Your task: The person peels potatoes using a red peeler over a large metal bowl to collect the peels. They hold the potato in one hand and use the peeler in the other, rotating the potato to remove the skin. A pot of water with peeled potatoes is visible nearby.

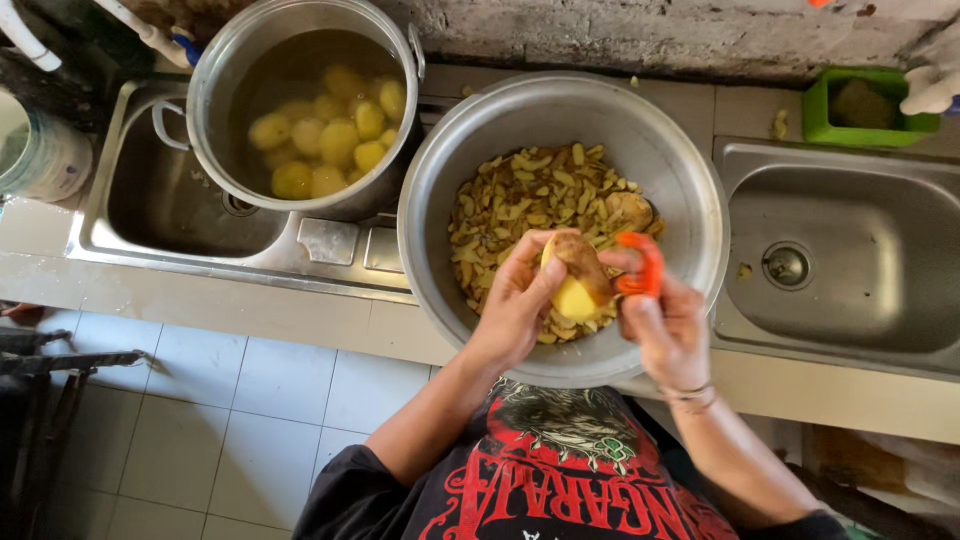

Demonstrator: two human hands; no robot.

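Observation:
My left hand [517, 298] holds a half-peeled potato [577, 280], yellow where bare and brown where skin is left. My right hand [668, 328] grips an orange peeler [645, 266] and presses it against the potato's right side. Both hands hover over a large steel bowl [690, 190] that holds a heap of potato peelings [520, 200] and one unpeeled potato [628, 209]. A steel pot [215, 100] stands in the left sink, filled with water and several peeled yellow potatoes [330, 140].
The left sink [160, 215] and right sink [860, 260] are set in a tiled counter. A green container [860, 105] sits at the back right, with a gloved hand of another person [930, 90] beside it. A white bucket [40, 150] stands far left.

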